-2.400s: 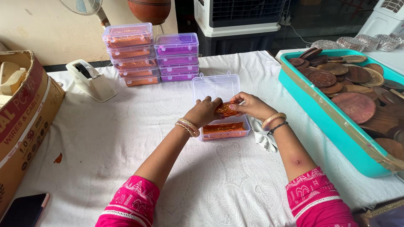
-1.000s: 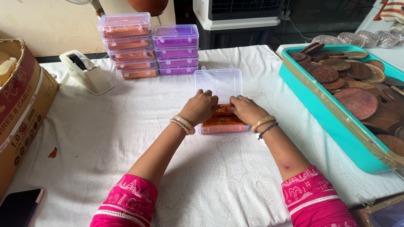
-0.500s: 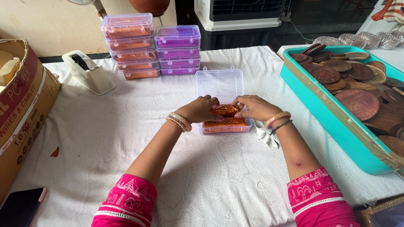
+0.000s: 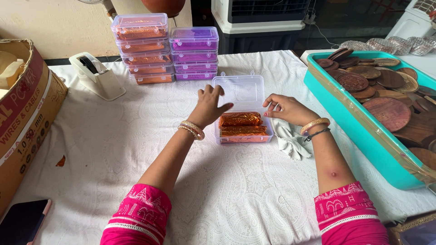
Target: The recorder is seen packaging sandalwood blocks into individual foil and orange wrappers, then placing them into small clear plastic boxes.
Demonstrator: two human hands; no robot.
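While the left hand (image 4: 210,106) rests spread on the clear box (image 4: 243,111) lid's edge, the right hand (image 4: 287,109) hovers loosely curled, empty.

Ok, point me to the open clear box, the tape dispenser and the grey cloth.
open clear box (image 4: 244,90), head view, on the raised lid.
tape dispenser (image 4: 101,82), head view, on its white body.
grey cloth (image 4: 289,141), head view, on the crumpled middle, right of the box.
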